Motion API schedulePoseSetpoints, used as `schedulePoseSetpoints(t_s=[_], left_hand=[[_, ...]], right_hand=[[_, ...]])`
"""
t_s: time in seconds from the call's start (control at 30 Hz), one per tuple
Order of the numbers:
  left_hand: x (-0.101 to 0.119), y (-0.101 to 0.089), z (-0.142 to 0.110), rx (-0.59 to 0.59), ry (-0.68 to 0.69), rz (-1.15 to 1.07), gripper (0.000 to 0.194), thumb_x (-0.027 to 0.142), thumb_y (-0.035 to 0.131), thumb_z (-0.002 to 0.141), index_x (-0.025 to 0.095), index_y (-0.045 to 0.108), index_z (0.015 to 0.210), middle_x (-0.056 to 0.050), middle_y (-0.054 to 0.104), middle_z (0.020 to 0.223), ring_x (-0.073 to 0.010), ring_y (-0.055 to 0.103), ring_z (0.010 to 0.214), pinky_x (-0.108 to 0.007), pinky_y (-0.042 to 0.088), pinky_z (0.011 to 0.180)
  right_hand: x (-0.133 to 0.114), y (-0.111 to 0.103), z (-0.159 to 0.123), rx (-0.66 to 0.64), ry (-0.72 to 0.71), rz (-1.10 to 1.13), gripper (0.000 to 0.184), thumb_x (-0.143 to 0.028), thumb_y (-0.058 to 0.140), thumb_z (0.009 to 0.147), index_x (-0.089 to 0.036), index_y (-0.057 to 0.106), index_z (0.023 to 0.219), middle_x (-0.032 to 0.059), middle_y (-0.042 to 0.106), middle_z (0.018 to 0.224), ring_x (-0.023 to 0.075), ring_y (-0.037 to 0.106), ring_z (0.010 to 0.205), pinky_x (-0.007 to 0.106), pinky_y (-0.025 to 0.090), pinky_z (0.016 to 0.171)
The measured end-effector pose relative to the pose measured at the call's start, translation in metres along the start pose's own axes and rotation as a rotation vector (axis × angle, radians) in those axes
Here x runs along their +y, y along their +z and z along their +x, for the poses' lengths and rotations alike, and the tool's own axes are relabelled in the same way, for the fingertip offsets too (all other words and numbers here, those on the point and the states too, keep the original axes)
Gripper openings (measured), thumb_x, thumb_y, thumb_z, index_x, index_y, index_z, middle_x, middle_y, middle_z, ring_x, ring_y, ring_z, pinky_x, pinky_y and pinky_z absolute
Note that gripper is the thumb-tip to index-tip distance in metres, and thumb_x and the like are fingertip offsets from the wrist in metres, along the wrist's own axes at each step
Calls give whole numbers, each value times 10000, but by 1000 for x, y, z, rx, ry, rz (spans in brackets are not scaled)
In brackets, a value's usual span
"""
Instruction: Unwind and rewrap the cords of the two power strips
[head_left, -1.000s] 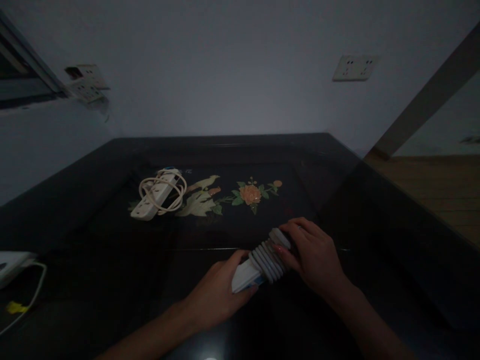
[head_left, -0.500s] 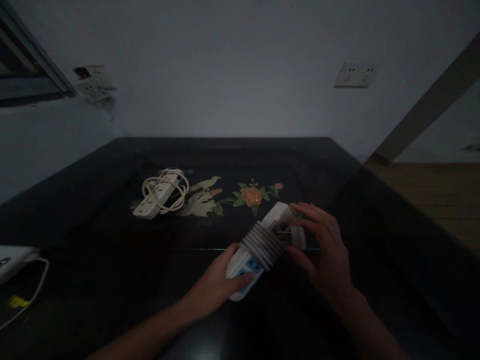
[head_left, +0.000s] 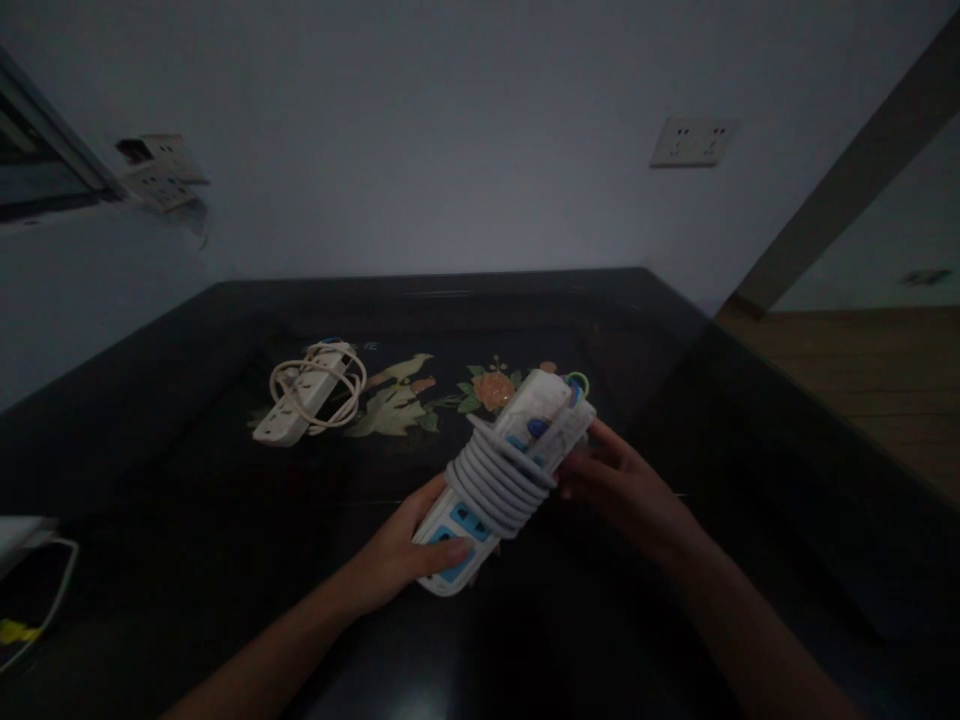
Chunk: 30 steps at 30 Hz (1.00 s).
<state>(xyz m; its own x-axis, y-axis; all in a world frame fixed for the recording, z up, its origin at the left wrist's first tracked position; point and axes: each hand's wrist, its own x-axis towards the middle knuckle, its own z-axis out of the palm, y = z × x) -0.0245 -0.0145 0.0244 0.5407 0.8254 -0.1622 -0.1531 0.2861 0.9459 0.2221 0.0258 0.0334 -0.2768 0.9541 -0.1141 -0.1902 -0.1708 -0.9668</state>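
A white power strip [head_left: 450,575] with blue sockets is held tilted over the dark table, its far end up and to the right. My left hand [head_left: 409,545] wraps round the near end, thumb on the sockets. A thick grey-white cord [head_left: 501,478] is coiled tightly round the strip's middle. At the far end I see a loop of green and blue wire [head_left: 577,385] beside a pale, blurred piece. My right hand [head_left: 619,485] touches the right side near that end, fingers curled and partly hidden behind it; the plug cannot be made out.
Another power strip [head_left: 289,420] with a loose cream cord lies at the left back of the black table [head_left: 247,560], beside a painted flower [head_left: 493,388]. A white device [head_left: 22,535] with a cable is at the left edge. Wall sockets [head_left: 691,142] are behind.
The power strip has moved slightly left and up and turned its socket face more towards me. My right hand, earlier at the two-pronged plug, has moved lower behind the strip's right side.
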Motion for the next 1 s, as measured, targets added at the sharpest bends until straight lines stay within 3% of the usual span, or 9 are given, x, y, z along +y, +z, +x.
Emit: schedulePoseSetpoints(t_s=[0.1,0.2,0.37,0.5,0.63,0.73,0.87,1.0], left_hand=[[9,-1,-3,-99,-50,120,602,379,729,707,171,505,1226,-76,655,994,-196,615,859,-281,482,719],[16,0,-5,-178,-153,296,504,346,720,702,174,565,1150,-62,639,1034,-223,591,954,-319,468,806],[15,3,-4,-239,-287,493,406,327,690,721,168,587,1081,-63,633,1057,-222,584,948,-322,475,790],[10,1,1,-146,-291,311,398,341,674,737,155,566,1072,-57,657,1009,-183,609,879,-282,484,749],[8,-3,4,-18,-282,145,440,375,655,778,130,528,1121,-72,672,890,-131,605,638,-206,463,516],[7,-6,6,40,-219,3,434,377,629,815,124,503,1144,-91,665,879,-127,599,588,-188,452,442],[6,-8,8,112,-81,-168,352,375,616,828,117,528,1051,-94,651,834,-131,588,567,-190,447,414],[8,-4,7,159,3,-257,320,368,620,823,114,542,1001,-93,641,825,-131,580,563,-195,442,413]], right_hand=[[-1,-5,0,-48,49,114,396,-289,707,679,-244,580,1052,34,695,930,190,680,803,330,545,696],[-6,-9,0,-8,69,98,282,-317,650,731,-232,611,997,42,695,920,177,673,751,315,541,657],[-15,-13,-1,133,-121,24,146,-335,669,741,-217,613,807,5,646,789,112,592,614,241,497,558],[-20,-14,-8,196,-282,-92,139,-322,697,739,-235,631,824,9,644,820,128,583,677,241,480,577],[-22,-17,-15,271,-413,-252,88,-316,680,773,-240,656,809,-4,619,780,125,563,702,232,447,596],[-21,-19,-16,354,-465,-337,82,-306,675,779,-241,660,827,-2,624,790,130,563,694,246,440,594],[-16,-18,-12,338,-381,-432,126,-328,680,774,-219,656,832,17,655,815,160,607,738,274,466,637],[-3,-4,-5,218,-219,-287,167,-341,695,752,-200,628,810,2,635,788,160,628,738,273,491,661]])
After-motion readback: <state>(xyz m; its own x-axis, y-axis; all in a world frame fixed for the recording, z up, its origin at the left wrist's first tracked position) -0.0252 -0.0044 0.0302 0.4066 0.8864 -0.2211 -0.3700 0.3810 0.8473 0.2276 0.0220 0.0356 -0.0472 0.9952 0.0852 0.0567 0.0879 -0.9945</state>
